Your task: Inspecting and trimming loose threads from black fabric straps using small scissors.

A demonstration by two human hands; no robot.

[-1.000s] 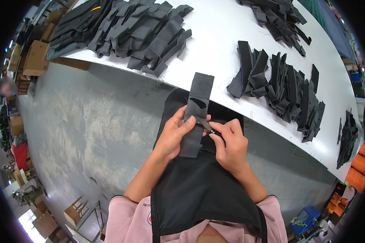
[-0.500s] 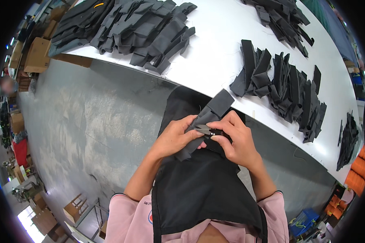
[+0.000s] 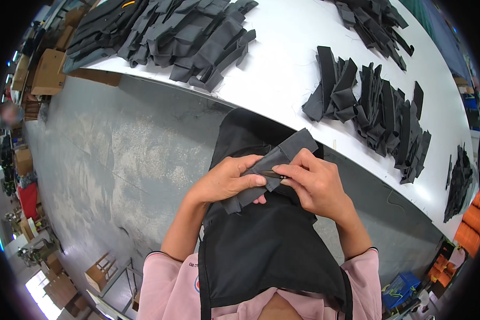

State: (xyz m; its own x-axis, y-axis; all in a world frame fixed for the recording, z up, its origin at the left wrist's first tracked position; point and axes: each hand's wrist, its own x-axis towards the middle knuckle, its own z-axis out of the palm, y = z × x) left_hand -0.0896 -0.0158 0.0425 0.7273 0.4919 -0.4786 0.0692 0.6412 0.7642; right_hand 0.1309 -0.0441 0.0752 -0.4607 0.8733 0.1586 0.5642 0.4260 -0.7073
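Note:
A dark grey fabric strip (image 3: 298, 145) slants across my lap, above the black apron (image 3: 272, 240). My left hand (image 3: 232, 178) pinches it between thumb and fingers near its middle. In my right hand (image 3: 317, 184) is a small pair of thread snips (image 3: 274, 175), held between thumb and fingers. The blades point left and lie against the strip, close to my left thumb. Part of the snips is hidden inside the right hand.
On the white table (image 3: 282, 58) lie a large heap of grey fabric strips (image 3: 197, 40), folded dark fabric (image 3: 104, 26) at far left, and more strip bundles (image 3: 381, 109) at right. Cardboard boxes (image 3: 48, 72) stand at left; a blue crate (image 3: 402, 289) sits on the floor at lower right.
The strip's upper end has shifted slightly right and down. My right hand has tilted, and the snips' blades now look closer together against the fabric.

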